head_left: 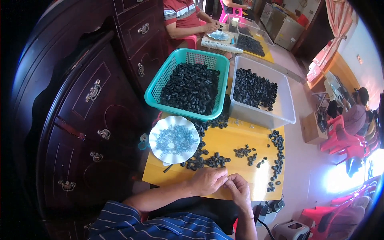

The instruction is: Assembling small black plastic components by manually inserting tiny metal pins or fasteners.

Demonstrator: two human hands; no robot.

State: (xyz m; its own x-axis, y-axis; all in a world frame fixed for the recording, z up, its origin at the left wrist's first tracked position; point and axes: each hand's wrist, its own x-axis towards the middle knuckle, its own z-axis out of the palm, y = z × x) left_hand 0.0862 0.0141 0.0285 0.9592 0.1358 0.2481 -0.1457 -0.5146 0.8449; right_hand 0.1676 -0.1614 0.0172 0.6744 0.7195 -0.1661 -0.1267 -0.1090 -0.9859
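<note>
My left hand [209, 181] and my right hand [237, 186] meet above the near edge of a yellow tabletop [240, 134]. Both have their fingers pinched together, and whatever they hold is too small or too hidden to make out. Just beyond them lies a group of small black ring-like parts [216, 161]. A white scalloped plate [154, 134] heaped with thin bluish pieces [175, 140] stands left of these. A thin black stick [168, 168] lies by the plate. Farther right, more small black parts [243, 152] are scattered, with a row of black rings [277, 154] along the right edge.
Behind the plate, a green basket [150, 96] is full of black parts. Beside it, a clear plastic bin [262, 112] holds more. A dark wooden cabinet [96, 120] borders the left. A person in a red shirt [182, 20] works farther back; others sit at the right by pink chairs [340, 136].
</note>
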